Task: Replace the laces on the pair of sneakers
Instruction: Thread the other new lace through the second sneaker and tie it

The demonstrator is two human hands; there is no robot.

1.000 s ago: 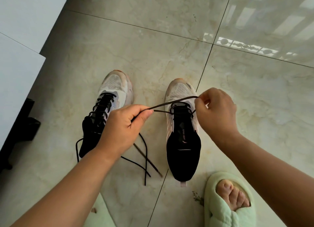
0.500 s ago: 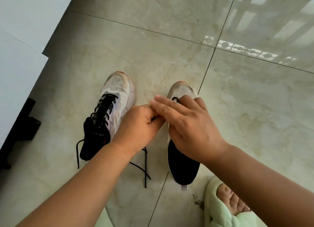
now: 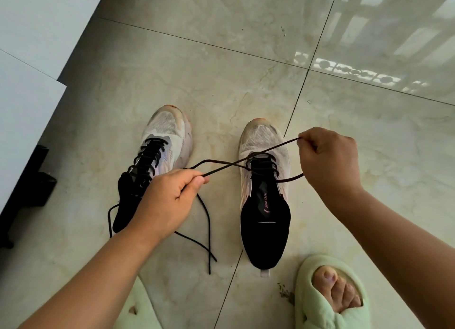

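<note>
Slippers first: green slipper (image 3: pixel 317 301) with bare toes at 5 o'clock, dark object (image 3: pixel 37 178) at 9 by white panel (image 3: pixel 22 122). Left sneaker (image 3: pixel 157 161) at 10, laced black, loose ends trailing on floor tiles (image 3: pixel 221 77). Right sneaker (image 3: pixel 264 193) centre, white mesh toe, black tongue. Left hand (image 3: pixel 167 200) pinching dark lace (image 3: pixel 246 160), right hand (image 3: pixel 330 161) gripping other end, strands crossing above eyelets

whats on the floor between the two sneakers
In the head view, loose black lace ends trail on the tile between the left sneaker and the right sneaker, below the left hand.
</note>
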